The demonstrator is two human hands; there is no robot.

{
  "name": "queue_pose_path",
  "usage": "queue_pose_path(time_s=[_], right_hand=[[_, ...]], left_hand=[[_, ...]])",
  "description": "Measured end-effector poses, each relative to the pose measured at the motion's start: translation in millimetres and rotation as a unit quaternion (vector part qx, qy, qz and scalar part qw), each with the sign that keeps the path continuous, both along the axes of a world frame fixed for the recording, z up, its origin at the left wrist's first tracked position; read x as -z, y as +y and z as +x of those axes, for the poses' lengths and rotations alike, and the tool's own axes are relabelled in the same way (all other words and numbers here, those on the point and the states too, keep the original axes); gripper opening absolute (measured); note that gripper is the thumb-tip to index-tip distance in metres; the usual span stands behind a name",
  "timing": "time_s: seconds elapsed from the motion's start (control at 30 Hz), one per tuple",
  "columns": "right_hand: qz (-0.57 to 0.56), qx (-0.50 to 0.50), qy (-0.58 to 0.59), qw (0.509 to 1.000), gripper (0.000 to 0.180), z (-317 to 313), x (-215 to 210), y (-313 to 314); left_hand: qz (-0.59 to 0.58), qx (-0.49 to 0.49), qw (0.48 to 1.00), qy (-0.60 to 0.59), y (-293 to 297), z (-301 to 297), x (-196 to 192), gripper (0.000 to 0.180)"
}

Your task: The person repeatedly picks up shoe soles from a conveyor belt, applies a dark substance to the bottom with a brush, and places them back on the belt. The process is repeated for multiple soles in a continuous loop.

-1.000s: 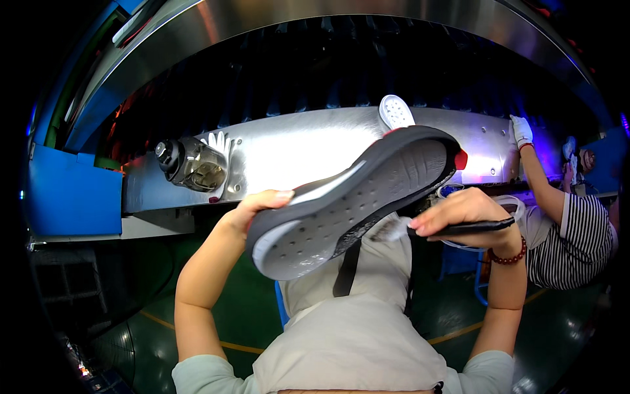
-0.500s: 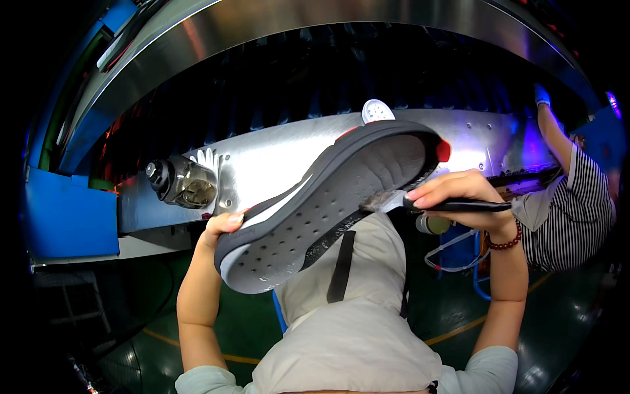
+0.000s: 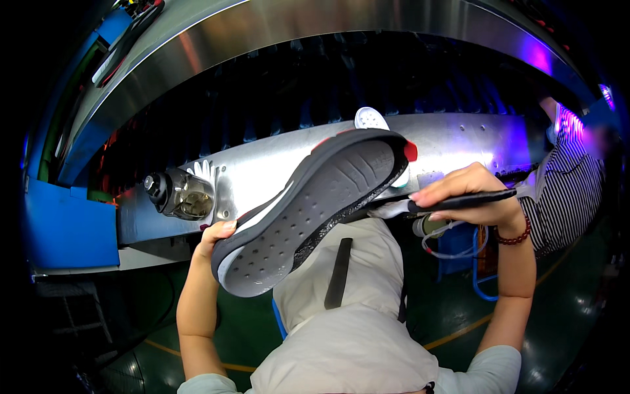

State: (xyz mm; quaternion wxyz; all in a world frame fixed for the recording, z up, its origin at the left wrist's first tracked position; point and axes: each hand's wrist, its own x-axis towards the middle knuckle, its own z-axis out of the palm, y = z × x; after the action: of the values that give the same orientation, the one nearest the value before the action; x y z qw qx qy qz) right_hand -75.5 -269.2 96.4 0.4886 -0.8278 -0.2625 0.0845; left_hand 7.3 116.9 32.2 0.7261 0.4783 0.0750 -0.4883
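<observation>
A shoe sole [image 3: 328, 197], grey inside with rows of small dimples, has a dark rim with white and red parts. It is tilted above my lap, its red-tipped end up to the right. My left hand [image 3: 216, 235] grips its lower left end, thumb over the rim. My right hand [image 3: 472, 194] is closed around the black handle of a brush [image 3: 446, 202]. The brush's pale head points left, at the sole's lower right edge; I cannot tell whether it touches. Part of the inner wall along that edge looks wet and shiny.
On the metal bench [image 3: 262, 161] stand a dark see-through bottle [image 3: 187, 195] and a white glove [image 3: 205, 172] behind it. A white oval piece with holes [image 3: 371, 119] lies beyond the sole. To the right is a co-worker in a striped top [image 3: 567, 184]. A curved metal ledge [image 3: 341, 16] runs overhead.
The brush has moved from inside the sole, near its middle, out to its lower right edge. The sole has shifted slightly left. The co-worker's raised arm has moved.
</observation>
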Motion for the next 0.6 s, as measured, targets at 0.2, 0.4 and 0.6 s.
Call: queue_pose_path(time_s=[0.2, 0.4, 0.6], right_hand=[[0.148, 0.054, 0.083, 0.984, 0.022, 6, 28, 61], [0.142, 0.429, -0.065, 0.890, 0.015, 24, 93, 26], [0.282, 0.132, 0.056, 0.949, 0.018, -24, 62, 64]], left_hand=[[-0.168, -0.081, 0.978, 0.090, -43, -16, 48, 0.047], [-0.253, -0.098, 0.949, 0.160, -64, -26, 64, 0.043], [-0.219, -0.087, 0.970, 0.064, -79, -18, 51, 0.045]])
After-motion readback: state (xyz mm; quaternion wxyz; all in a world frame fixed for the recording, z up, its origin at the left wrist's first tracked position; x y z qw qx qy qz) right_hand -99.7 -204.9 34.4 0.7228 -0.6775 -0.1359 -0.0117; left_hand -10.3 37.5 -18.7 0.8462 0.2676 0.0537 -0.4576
